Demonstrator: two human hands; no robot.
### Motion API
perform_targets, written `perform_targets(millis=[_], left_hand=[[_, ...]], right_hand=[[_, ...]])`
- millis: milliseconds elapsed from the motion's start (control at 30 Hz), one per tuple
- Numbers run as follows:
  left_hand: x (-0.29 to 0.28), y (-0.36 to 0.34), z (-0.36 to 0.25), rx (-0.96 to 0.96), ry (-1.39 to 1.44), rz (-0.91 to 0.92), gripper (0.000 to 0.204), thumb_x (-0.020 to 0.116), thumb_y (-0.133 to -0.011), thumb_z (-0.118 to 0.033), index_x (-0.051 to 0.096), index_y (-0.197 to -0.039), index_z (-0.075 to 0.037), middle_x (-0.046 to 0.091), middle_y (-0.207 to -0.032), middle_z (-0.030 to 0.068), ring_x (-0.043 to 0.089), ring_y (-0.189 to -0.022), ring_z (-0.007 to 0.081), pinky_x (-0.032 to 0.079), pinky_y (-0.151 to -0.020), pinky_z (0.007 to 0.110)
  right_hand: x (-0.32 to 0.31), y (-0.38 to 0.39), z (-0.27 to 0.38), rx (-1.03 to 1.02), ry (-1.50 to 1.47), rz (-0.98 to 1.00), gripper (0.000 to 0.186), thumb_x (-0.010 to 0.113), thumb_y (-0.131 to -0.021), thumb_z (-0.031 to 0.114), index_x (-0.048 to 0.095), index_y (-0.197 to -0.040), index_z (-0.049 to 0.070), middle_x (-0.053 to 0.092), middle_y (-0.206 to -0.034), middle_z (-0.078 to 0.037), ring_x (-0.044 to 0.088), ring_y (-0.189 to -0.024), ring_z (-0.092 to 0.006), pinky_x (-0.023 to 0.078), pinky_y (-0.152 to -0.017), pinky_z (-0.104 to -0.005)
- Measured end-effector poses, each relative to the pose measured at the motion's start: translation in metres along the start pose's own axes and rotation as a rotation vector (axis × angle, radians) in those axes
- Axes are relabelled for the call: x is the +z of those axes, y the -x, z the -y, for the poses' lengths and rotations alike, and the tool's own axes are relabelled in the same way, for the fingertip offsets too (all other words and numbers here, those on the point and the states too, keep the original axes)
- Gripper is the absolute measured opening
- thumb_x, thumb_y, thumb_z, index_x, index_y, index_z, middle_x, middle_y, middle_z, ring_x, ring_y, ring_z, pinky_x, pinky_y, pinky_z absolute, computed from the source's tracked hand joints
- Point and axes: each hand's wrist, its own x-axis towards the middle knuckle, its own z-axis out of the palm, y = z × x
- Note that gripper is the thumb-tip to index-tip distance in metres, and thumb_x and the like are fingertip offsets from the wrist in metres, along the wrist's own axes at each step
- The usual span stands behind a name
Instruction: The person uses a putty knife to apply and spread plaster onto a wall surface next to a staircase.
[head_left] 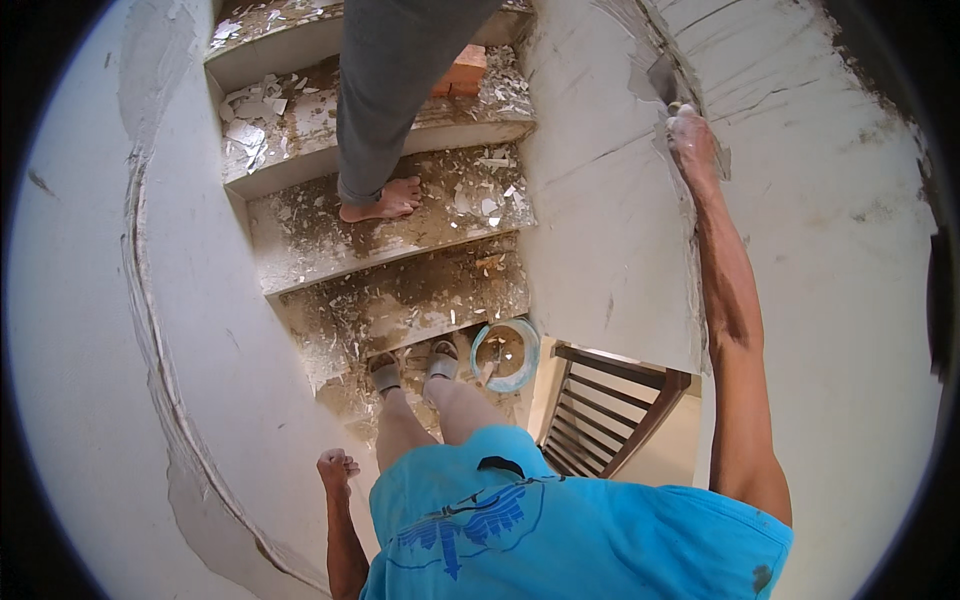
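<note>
While your right hand [692,142] grasps the putty knife [663,80] against the wall [610,215] right of the stairs [330,250], and your left hand [337,468] curls, seemingly empty, near their lower end, expect a light, springy tool, best held close behind its blade [660,74].

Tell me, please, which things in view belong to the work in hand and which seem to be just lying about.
In use:
flat-bladed tool, held in the right hand
smeared seam on the right-hand wall, where the blade is

Apparently just lying about:
orange bricks on a step
pale flakes, scattered over the stairs
round blue-rimmed object lower down, use unclear
</note>
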Motion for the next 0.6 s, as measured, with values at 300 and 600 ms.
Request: perform_targets(millis=[300,600], left_hand=[[-0.003,0.004,0.003,-0.004,0.001,-0.024,0.013,0.047,-0.079,-0.007,0.053,-0.086,0.002,0.055,-0.066,0.0099,0.056,-0.049,0.0196,0.052,-0.045,0.033],[-0.006,-0.011,0.012,-0.016,0.004,0.024,0.014,0.050,-0.081,-0.009,0.053,-0.089,0.003,0.056,-0.068,0.0114,0.057,-0.050,0.0213,0.053,-0.046,0.035]], right_hand=[[0.029,0.020,0.009,0.136,0.116,0.073,0.026,0.045,-0.088,0.021,0.058,-0.086,-0.001,0.063,-0.086,-0.025,0.062,-0.084,-0.0411,0.049,-0.072,-0.0497],[0.080,0.060,-0.020,-0.284,0.111,-0.035,0.023,0.050,-0.084,0.022,0.058,-0.090,0.001,0.062,-0.078,-0.020,0.059,-0.076,-0.0430,0.048,-0.071,-0.0496]])
